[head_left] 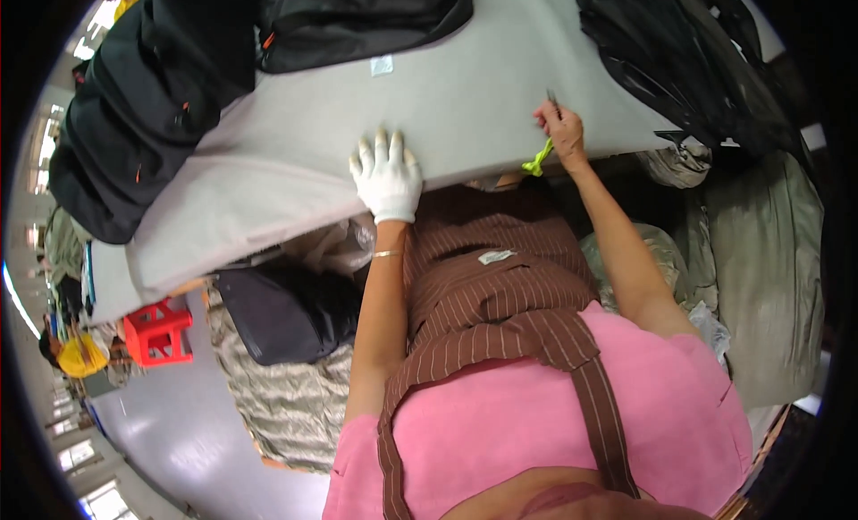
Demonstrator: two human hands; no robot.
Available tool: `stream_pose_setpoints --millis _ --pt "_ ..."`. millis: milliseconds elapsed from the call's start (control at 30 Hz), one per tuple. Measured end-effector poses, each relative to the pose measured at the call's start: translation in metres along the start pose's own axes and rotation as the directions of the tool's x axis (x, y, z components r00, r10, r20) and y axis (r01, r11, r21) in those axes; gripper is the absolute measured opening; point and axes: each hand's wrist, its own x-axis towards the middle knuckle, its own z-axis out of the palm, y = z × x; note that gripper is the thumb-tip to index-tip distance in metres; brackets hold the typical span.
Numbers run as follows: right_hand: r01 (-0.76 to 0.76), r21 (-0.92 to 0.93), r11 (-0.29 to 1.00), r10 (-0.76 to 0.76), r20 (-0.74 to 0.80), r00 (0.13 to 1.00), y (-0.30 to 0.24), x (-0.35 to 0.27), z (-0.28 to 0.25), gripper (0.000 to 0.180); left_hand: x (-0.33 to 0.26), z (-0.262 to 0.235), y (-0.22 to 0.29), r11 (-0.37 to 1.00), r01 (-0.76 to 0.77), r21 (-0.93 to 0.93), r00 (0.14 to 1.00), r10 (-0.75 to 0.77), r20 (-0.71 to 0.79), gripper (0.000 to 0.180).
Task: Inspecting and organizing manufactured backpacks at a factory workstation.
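My left hand (388, 176), in a white glove with yellowish fingertips, lies flat near the front edge of the grey-covered table (465, 82), fingers spread and holding nothing. My bare right hand (561, 131) is closed around a small dark pointed tool (552, 98), whose tip sticks up past the fingers; most of it is hidden in my grip. A bright yellow-green cord (538, 159) hangs down beside that hand, by the table edge. Beyond my left hand, a small pale label (382, 66) rests on the cover.
Black garments with orange details (161, 100) drape over the table's left side. Another black garment (366, 24) lies at the back, and a black pile (670, 55) at the right. Below are a dark bundle (290, 314), a red stool (158, 332) and grey-green fabric (764, 279). A person in yellow (82, 355) is far left.
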Motion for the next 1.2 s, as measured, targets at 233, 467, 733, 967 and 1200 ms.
stream_pose_setpoints --millis 233,467,733,967,1200 --pt "-0.039 -0.075 0.996 0.034 -0.063 0.997 -0.014 -0.004 0.000 0.039 0.003 -0.005 0.005 1.000 -0.014 0.018 1.000 0.013 0.027 0.034" --pt "0.001 -0.071 0.997 -0.007 -0.085 0.996 -0.017 -0.006 -0.002 0.039 0.003 -0.007 0.008 1.000 -0.018 0.004 1.000 0.018 0.001 0.032" --pt "0.221 -0.062 0.973 -0.229 -0.301 0.926 -0.060 0.039 -0.115 0.028 0.006 -0.011 0.009 0.999 -0.030 -0.010 1.000 0.031 0.005 0.030" --pt "-0.072 -0.880 0.470 -0.628 -0.391 0.673 -0.104 0.100 -0.270 0.021 0.008 -0.012 0.014 1.000 -0.018 0.018 0.995 0.016 0.094 0.031" --pt "-0.273 -0.902 0.335 -0.350 -0.388 0.852 -0.081 0.137 -0.332 0.024 0.009 -0.011 0.015 0.999 0.000 0.036 0.990 -0.005 0.138 0.032"
